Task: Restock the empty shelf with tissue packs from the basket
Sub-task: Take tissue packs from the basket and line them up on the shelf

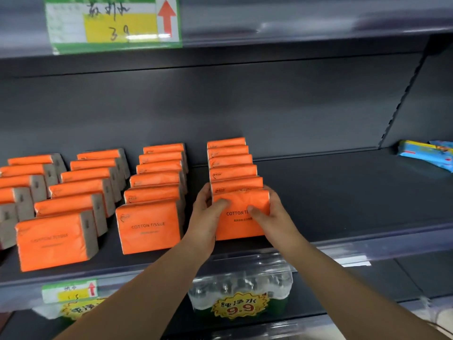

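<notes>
Orange tissue packs stand upright in several rows on the dark shelf (343,204). The rightmost row (230,160) runs from the back wall toward the front edge. At its front stands one orange pack (241,224) printed "COTTON TISSUE". My left hand (206,217) grips its left side with the thumb on the front face. My right hand (272,214) grips its right side, thumb also on the front. The pack touches the one behind it. The basket is out of view.
Right of the row the shelf surface is bare up to blue packets (426,153) at the far right. A shrink-wrapped pack of water bottles (241,290) sits on the shelf below. A price tag (114,23) hangs on the shelf above.
</notes>
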### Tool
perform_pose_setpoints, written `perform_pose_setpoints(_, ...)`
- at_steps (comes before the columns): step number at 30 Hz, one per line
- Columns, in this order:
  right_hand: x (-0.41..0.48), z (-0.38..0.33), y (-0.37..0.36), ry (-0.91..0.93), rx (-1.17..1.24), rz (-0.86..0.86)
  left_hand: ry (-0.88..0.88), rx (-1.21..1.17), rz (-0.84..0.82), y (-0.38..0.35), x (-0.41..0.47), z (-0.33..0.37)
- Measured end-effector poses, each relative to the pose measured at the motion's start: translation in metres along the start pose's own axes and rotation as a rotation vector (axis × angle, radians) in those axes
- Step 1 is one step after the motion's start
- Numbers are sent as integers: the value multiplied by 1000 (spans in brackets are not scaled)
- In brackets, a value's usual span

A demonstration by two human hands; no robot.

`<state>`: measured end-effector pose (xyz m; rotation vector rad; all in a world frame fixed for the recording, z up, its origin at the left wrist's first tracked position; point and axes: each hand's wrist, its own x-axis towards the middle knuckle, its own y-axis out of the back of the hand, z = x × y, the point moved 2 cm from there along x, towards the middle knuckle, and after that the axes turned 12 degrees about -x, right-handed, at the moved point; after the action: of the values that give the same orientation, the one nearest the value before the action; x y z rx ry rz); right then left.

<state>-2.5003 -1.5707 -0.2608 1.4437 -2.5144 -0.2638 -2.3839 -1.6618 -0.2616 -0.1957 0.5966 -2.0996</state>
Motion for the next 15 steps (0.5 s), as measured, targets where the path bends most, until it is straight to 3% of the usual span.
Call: perform_pose_setpoints(15,0,8,-7,-9,-37,-49,-26,135,-50,6,1,-12)
